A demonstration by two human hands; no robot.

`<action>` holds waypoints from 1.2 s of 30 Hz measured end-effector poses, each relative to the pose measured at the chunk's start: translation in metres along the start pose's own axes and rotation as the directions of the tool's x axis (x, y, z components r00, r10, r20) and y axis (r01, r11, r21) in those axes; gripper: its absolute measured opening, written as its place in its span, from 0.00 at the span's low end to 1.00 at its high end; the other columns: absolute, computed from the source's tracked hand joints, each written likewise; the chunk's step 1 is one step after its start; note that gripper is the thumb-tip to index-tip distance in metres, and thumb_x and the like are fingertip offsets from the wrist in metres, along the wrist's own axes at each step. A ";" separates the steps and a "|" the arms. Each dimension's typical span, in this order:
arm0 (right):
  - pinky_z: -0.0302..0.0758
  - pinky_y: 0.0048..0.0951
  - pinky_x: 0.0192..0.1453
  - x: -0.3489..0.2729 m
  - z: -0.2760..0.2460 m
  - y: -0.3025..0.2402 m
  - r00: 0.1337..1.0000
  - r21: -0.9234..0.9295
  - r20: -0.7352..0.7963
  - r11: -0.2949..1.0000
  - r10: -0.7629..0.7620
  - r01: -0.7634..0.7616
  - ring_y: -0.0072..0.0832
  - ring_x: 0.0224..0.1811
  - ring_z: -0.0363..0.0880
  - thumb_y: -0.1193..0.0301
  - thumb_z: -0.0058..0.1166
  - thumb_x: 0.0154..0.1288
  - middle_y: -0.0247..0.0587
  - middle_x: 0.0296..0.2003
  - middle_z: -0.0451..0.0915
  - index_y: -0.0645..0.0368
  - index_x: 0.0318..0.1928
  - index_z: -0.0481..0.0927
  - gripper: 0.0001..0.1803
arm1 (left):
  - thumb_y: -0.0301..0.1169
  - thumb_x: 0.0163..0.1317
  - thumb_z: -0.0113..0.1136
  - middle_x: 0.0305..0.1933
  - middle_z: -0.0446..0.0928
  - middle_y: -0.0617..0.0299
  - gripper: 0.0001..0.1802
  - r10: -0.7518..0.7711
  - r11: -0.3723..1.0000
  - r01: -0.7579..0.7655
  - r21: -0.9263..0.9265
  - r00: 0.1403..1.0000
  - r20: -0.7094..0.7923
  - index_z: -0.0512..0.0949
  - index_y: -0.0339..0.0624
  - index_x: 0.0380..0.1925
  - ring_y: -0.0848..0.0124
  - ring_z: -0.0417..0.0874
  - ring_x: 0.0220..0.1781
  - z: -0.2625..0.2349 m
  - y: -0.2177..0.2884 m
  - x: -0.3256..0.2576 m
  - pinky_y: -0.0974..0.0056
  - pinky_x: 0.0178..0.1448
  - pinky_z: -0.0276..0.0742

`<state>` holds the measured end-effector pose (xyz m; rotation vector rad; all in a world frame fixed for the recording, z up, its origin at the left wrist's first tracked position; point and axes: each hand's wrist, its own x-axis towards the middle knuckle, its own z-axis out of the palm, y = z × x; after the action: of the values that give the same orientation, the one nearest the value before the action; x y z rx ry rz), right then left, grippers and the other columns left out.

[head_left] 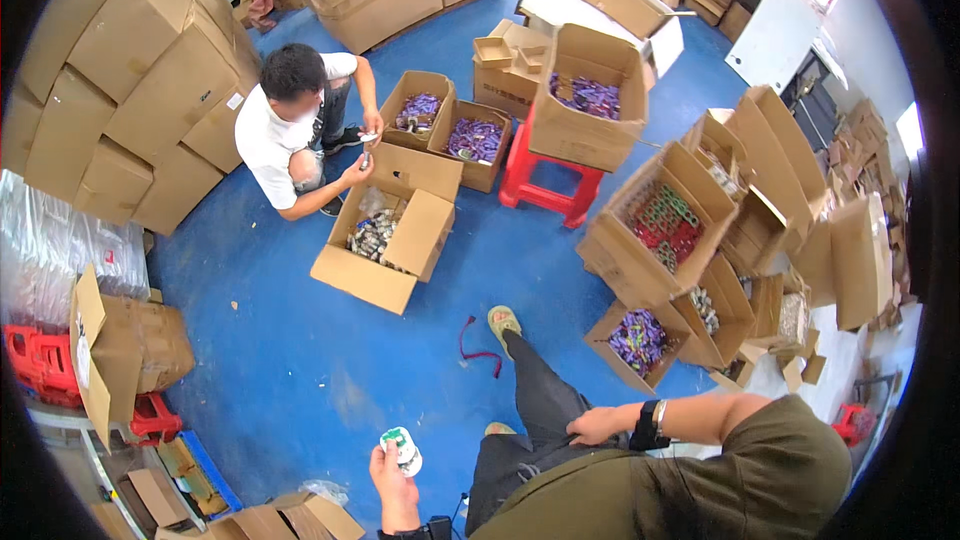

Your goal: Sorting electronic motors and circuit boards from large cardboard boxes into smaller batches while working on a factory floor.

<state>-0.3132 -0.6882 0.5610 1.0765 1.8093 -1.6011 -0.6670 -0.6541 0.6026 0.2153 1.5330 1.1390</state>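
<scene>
My left hand (393,475) is raised at the lower middle and grips a small white packet with green print (401,446). My right hand (597,426) rests on my dark trousers at the thigh, fingers curled against the cloth, with a black wristwatch (647,425) on its wrist. My foot in a yellow-green sandal (502,320) stands on the blue floor ahead. A red cord (478,345) lies just left of that foot.
A person in a white shirt (285,130) crouches at an open carton of small packets (380,235). Open cartons of purple (638,338) and red-green packets (665,222) stand to the right. A red stool (540,190) carries a carton; stacked cartons (130,70) line the left.
</scene>
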 end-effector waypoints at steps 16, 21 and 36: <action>0.70 0.45 0.41 0.178 -0.319 0.006 0.994 0.112 0.085 0.992 -0.067 0.057 0.48 0.38 0.75 0.58 0.50 0.54 0.54 0.34 0.76 0.57 0.39 0.74 0.17 | 0.29 0.60 0.50 0.29 0.73 0.62 0.06 -0.121 0.987 0.131 0.097 0.988 -0.096 0.70 0.38 0.32 0.76 0.75 0.28 0.107 0.081 0.263 0.71 0.30 0.72; 0.70 0.43 0.33 0.286 -0.451 0.048 0.737 0.153 -0.674 0.986 0.051 0.072 0.47 0.30 0.75 0.64 0.49 0.56 0.51 0.24 0.75 0.61 0.31 0.72 0.12 | 0.30 0.61 0.48 0.30 0.73 0.63 0.05 -0.090 0.993 0.099 0.066 0.988 -0.129 0.69 0.39 0.32 0.76 0.75 0.28 0.148 0.082 0.348 0.71 0.30 0.72; 0.72 0.25 0.37 0.403 -0.552 0.084 0.946 0.781 -0.228 0.537 -0.231 0.319 0.23 0.36 0.74 0.64 0.55 0.57 0.38 0.36 0.75 0.61 0.50 0.64 0.23 | 0.34 0.63 0.47 0.35 0.73 0.64 0.10 -0.119 0.993 0.116 0.028 0.982 0.149 0.69 0.41 0.40 0.77 0.75 0.33 0.313 -0.011 0.491 0.69 0.33 0.72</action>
<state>-0.3980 -0.0565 0.2987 1.2713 1.2904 -2.7816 -0.5607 -0.1617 0.3104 0.2162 1.4054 0.9928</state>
